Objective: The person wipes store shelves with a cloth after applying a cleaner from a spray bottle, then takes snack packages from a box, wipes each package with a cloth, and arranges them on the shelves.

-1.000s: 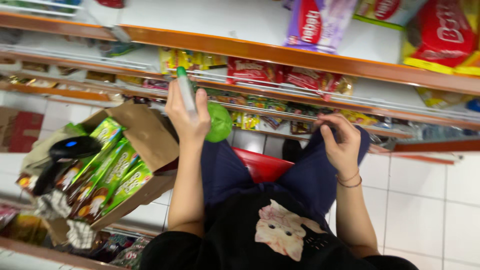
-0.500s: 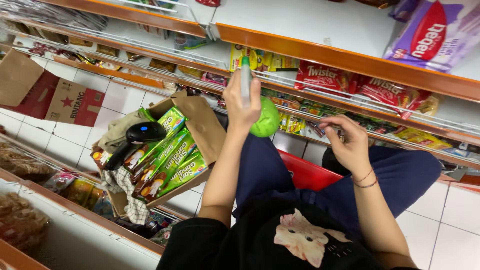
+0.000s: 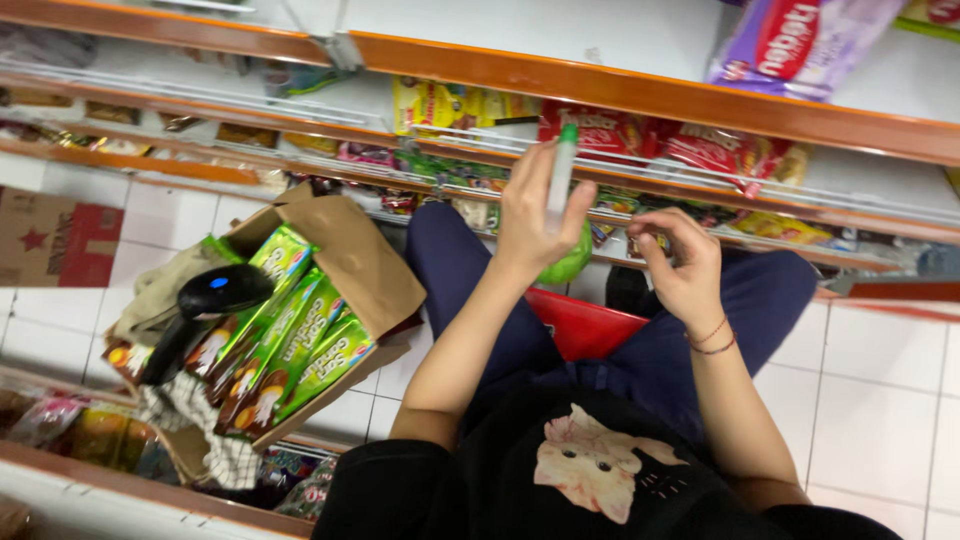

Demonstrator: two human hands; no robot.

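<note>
In front of the snack shelf (image 3: 640,80), your left hand (image 3: 545,215) grips a green-capped marker (image 3: 562,172) upright, your right hand (image 3: 680,262) curls empty, and the carton (image 3: 345,260) of green packets (image 3: 300,340) looks still full.

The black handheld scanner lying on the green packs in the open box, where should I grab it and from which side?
Grip the black scanner by its narrow handle, which slants down and left from the wider head with the blue light. Come from above on the left of the cardboard box; the handle lies exposed on the green packs, clear of the box flaps. The left hand, holding a white pen, is nearest.
</note>
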